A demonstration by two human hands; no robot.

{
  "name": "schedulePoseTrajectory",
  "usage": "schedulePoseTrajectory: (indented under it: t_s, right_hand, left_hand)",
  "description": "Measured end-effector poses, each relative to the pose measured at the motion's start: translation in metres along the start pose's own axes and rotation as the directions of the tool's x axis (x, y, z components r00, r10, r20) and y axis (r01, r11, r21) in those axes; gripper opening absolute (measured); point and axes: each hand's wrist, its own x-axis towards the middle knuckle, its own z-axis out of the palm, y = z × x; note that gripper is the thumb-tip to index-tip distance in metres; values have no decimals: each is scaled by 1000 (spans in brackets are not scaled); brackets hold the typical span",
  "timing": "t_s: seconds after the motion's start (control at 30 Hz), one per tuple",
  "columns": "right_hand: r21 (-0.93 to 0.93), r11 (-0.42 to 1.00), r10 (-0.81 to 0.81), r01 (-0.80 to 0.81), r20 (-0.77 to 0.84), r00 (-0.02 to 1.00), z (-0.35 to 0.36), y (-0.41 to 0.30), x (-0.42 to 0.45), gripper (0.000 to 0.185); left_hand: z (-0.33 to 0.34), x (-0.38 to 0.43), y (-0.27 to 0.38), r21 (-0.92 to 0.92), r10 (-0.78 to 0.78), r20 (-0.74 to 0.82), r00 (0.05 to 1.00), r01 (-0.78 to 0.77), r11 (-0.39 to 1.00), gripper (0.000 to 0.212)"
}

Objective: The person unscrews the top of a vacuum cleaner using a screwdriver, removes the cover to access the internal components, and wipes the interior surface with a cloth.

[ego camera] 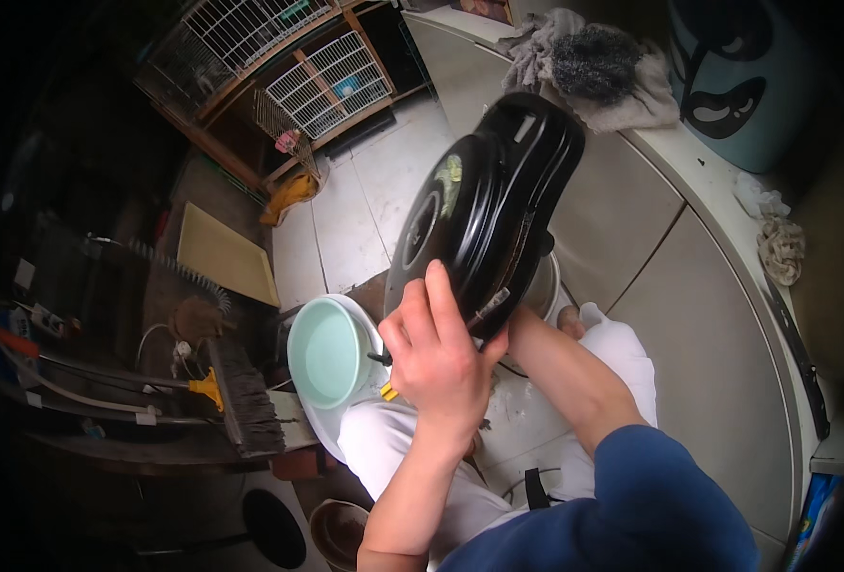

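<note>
A glossy black appliance [493, 207], apparently a clamshell-type electric cooker, is held up at a tilt in front of me. My left hand [439, 357] grips its near end, fingers spread on the rounded side and thumb by the lower edge. An oval emblem and a pale smear mark its surface. Behind the near end runs my right forearm [561, 365]; the right hand itself is hidden by the appliance. Partly covered behind it is a round metal vessel [547, 286]. A pale green basin [329, 354] of what looks like water stands at left.
White wire cages [329, 86] stand at the far end of the tiled floor [350, 207]. Grey cabinets curve along the right, with towels [593, 68] and crumpled cloths [779, 250] on their counter. At left are a broom [243, 400], a cream tray [225, 254] and a brown bowl [339, 529].
</note>
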Motion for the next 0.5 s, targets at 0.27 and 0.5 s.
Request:
schedulePoseTrajectory:
  t_s: [0.27,0.5]
  right_hand:
    - [-76,996,-50,39,-147,988,-3,-1,-1,38]
    - [-145,988,-88,54,-240,967,-10,-2,11,28]
  left_hand:
    - [-6,-12,-15,5,82,-42,996,-82,997,89]
    - [-5,-37,-20,-53,52,4,999,-52,997,94]
